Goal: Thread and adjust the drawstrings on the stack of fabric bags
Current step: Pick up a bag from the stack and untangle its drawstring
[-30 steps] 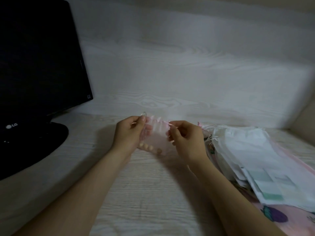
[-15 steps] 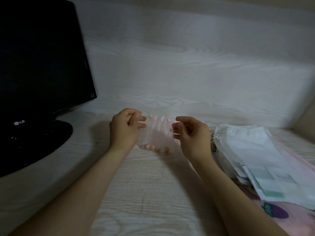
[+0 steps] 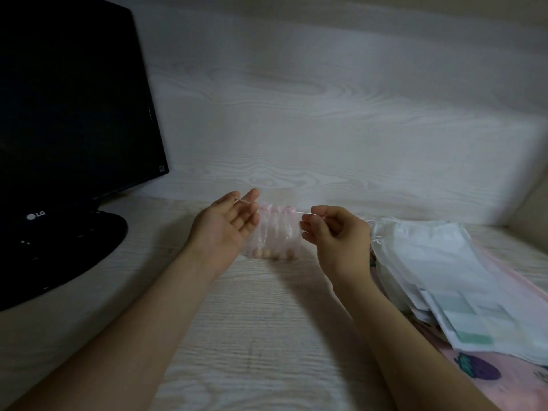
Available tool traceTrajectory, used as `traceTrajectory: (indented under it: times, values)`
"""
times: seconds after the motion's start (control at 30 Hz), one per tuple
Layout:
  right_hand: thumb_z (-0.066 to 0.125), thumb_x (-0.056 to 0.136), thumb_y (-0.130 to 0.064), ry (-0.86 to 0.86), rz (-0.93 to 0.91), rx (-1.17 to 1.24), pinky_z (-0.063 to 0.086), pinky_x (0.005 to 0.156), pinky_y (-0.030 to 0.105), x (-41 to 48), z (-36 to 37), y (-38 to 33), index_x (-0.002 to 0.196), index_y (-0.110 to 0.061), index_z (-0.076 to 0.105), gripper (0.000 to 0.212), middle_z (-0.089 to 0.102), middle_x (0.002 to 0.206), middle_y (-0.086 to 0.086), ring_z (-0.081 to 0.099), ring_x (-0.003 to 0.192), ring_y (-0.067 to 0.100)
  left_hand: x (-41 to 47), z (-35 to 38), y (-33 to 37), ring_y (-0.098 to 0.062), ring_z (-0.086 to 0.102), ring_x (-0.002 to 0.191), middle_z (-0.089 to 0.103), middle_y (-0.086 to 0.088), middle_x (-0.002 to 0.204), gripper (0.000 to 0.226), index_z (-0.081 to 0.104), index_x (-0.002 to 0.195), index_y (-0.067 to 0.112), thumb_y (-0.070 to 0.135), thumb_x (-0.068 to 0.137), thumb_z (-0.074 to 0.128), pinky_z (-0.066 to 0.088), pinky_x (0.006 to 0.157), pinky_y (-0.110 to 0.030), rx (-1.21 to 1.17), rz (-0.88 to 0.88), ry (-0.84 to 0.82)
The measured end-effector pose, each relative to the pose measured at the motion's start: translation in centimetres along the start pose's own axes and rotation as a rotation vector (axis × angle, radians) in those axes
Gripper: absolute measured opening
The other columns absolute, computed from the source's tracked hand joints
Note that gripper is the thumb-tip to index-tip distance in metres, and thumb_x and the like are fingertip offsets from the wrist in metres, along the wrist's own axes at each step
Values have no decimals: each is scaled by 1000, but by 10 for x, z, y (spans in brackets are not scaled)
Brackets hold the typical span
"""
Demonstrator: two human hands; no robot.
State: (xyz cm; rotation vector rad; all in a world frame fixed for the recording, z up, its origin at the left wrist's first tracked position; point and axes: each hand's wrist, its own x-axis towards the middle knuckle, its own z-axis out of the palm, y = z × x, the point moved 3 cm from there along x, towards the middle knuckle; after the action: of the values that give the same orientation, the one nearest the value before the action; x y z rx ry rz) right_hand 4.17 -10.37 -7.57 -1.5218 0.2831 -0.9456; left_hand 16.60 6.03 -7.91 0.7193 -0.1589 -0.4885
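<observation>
Bag (image 3: 277,232) in work: one small sheer pink pouch, held up off the desk (image 3: 252,336) between my hands. Its mouth is uppermost and a row of beads (image 3: 272,255) runs along its lower edge.

My left hand (image 3: 228,226) is spread, palm up, fingers straight. The drawstring (image 3: 305,213) end on that side lies across my fingertips, and I cannot tell whether anything catches it there. My right hand (image 3: 335,232) is curled, thumb and forefinger pinching the other end, which runs taut from the mouth. The mouth is puckered into gathers along the cord.

Judgement: this bag is threaded and its adjusting is in hand but not finished. How tightly it is drawn I cannot say.

Stack (image 3: 444,277): lies on the desk to my right, apart from the bag. It is mostly white and pale pieces, fanned untidily, with loose cord ends showing at its far left corner. Which of these are done I cannot tell, so the remainder is taken as outstanding. A pink cloth (image 3: 480,372) with a purple figure lies at its near edge.

Surface: the desk is pale wood-grain, dimly lit, with my arms' shadows across it.

Room: a black monitor (image 3: 74,114) stands on a round base at the far left. The wall (image 3: 326,114) behind has the same pale grain.
</observation>
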Motion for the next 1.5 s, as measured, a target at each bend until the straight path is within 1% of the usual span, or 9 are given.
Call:
traceTrajectory:
  times: [0.17,0.47,0.73,0.93,1.03,1.2,1.3,1.37,1.5]
  values:
    - [49,106,2,-46,151,200,64,85,37,0,2,-3,116,1,70,23,77,103,20,77,97,28,0,0,-1,-16,59,61,73,-5,82,6,58,100,16,13,105,57,55,59,-29,33,-2,65]
    - [53,108,-16,-141,364,445,50,99,36,3,1,-5,123,-26,74,27,72,127,1,64,119,17,2,-2,1,-17,69,66,80,-10,101,6,58,102,14,11,107,55,58,70,-33,26,27,28]
    - [40,110,-8,-145,481,724,47,55,23,5,4,-9,129,-14,59,27,77,97,2,59,65,13,5,-7,2,-26,79,98,80,-15,110,15,57,116,7,7,114,41,62,79,-38,-2,80,87]
    - [44,107,-2,-34,341,414,50,57,30,1,2,-13,116,-8,67,26,53,72,3,53,65,16,3,-8,4,-29,80,95,80,-14,106,16,51,122,9,12,116,36,61,80,-42,19,100,129]
    - [43,104,1,24,238,239,52,55,29,2,0,-15,103,-11,70,29,46,68,2,49,63,14,5,-11,6,-30,81,87,68,-10,93,13,50,109,8,10,115,39,64,69,-42,24,138,205]
    - [34,102,1,63,113,27,51,53,31,0,0,-13,103,-12,66,34,39,56,-7,39,54,10,9,-14,7,-17,63,52,50,-5,65,23,47,93,11,6,113,40,68,70,-44,75,185,227]
    - [35,101,-4,44,-76,-206,47,52,42,-4,1,-14,104,-19,64,33,41,49,-13,39,47,10,8,-13,7,-16,60,54,50,-3,65,18,48,97,11,8,113,41,67,73,-45,138,228,206]
    - [40,97,-4,14,-179,-334,38,49,34,-6,2,-18,100,-21,65,30,44,49,-12,39,44,9,5,-13,7,-17,62,59,54,-3,70,11,52,108,10,12,114,43,66,72,-44,183,252,200]
    - [54,88,2,-23,-79,-277,45,60,26,-8,2,-21,97,-22,73,31,48,53,-6,51,50,17,-2,-9,7,-20,68,67,61,-6,83,14,56,120,12,19,114,44,64,67,-42,196,254,193]
